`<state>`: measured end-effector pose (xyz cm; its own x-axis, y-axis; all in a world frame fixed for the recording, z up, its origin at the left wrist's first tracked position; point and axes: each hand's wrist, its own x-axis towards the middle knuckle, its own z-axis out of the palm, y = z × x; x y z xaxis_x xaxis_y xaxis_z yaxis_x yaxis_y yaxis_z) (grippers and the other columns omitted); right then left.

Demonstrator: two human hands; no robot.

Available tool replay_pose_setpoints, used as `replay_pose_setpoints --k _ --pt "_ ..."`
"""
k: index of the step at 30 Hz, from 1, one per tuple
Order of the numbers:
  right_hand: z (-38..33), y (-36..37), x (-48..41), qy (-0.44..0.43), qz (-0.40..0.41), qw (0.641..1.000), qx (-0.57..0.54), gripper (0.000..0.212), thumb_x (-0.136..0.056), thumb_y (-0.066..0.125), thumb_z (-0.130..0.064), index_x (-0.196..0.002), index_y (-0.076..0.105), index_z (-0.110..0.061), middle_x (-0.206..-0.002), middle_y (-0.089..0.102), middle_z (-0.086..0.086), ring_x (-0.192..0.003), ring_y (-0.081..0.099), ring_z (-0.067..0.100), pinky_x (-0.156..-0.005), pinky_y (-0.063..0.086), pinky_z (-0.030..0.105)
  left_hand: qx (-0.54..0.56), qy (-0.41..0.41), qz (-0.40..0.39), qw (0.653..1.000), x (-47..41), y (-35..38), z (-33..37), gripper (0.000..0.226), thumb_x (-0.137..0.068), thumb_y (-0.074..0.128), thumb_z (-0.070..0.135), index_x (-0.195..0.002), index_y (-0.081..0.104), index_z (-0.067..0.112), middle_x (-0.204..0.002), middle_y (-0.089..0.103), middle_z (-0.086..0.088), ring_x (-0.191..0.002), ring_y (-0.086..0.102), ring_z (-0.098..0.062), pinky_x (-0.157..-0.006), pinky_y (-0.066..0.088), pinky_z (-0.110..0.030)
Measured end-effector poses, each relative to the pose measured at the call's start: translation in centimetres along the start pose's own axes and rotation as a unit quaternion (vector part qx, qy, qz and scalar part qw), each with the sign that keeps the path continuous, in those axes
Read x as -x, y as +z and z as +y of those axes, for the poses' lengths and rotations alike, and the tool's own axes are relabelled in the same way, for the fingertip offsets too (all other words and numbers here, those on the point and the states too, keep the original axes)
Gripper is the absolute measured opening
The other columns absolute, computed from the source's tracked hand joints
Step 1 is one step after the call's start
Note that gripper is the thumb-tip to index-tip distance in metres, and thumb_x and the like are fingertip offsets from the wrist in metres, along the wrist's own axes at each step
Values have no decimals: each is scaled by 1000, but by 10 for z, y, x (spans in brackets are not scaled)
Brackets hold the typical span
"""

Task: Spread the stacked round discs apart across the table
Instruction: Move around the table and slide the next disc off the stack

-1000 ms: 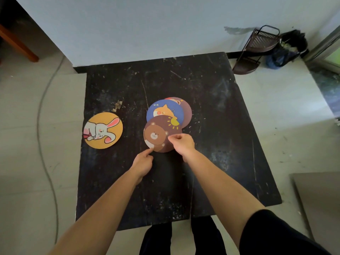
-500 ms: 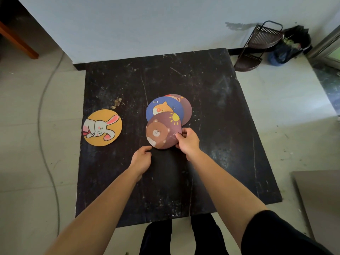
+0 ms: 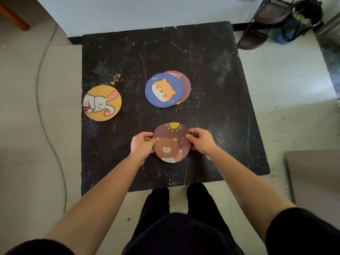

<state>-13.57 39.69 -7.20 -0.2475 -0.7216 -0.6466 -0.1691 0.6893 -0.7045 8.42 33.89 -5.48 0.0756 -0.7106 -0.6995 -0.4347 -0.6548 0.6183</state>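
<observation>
A brown bear disc (image 3: 172,142) with a yellow sun lies near the front middle of the black table (image 3: 220,89). My left hand (image 3: 142,145) pinches its left edge and my right hand (image 3: 200,140) pinches its right edge. Farther back sits a small stack: a blue disc with an orange dog (image 3: 163,90) on top, a purple-brown disc (image 3: 185,83) sticking out behind it to the right, and a sliver of an orange one beneath. An orange rabbit disc (image 3: 102,103) lies alone at the table's left edge.
A dark wire corner rack (image 3: 265,24) and a dark bag (image 3: 301,21) stand on the floor at the back right. A cable (image 3: 41,107) runs along the floor on the left. A grey board (image 3: 312,177) lies right of the table.
The bear disc has come off the stack and moved toward the table's front edge. My left hand, free before, now grips its left edge; the blue dog disc is uncovered.
</observation>
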Motion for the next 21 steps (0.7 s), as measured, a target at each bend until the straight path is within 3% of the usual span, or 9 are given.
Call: replay_pose_setpoints --k 3,6,8,11,15,21 --pt "17 9 14 5 16 998 64 14 -93 66 -22 -107 71 -19 -84 73 3 -79 72 22 -71 62 44 -19 -15 21 999 17 5 -24 25 -82 77 23 -104 68 16 -90 72 -5 -77 70 -18 -65 62 -36" --pt "30 14 25 14 53 995 88 23 -90 71 -27 -110 69 -18 -82 67 -7 -83 67 20 -81 57 40 -33 -56 44 997 24 5 -42 21 -79 79 26 -94 66 20 -83 71 1 -73 69 -16 -71 63 -40" --pt "37 16 31 15 75 991 106 24 -88 73 -29 -109 70 -19 -78 61 -15 -83 63 15 -81 51 32 -41 -88 42 994 27 2 -53 19 -78 80 24 -90 67 19 -80 72 -1 -69 70 -19 -71 63 -41" --pt "37 22 35 2 85 985 148 20 -90 70 -30 -108 71 -22 -81 61 -13 -87 62 15 -75 42 25 -67 -86 49 993 29 0 -58 15 -77 81 22 -79 66 23 -78 72 -1 -70 71 -21 -71 63 -42" --pt "33 26 37 2 100 972 211 20 -92 66 -34 -109 70 -25 -103 67 -1 -96 64 22 -74 45 29 -89 -79 58 991 28 2 -58 15 -77 81 24 -86 69 20 -86 73 -5 -80 71 -24 -76 61 -42" --pt "35 26 39 11 80 967 243 22 -89 68 -39 -107 71 -28 -101 73 -4 -98 66 21 -77 52 32 -100 -77 72 989 29 -1 -62 20 -78 80 24 -94 73 15 -91 74 -8 -84 71 -28 -78 61 -42"
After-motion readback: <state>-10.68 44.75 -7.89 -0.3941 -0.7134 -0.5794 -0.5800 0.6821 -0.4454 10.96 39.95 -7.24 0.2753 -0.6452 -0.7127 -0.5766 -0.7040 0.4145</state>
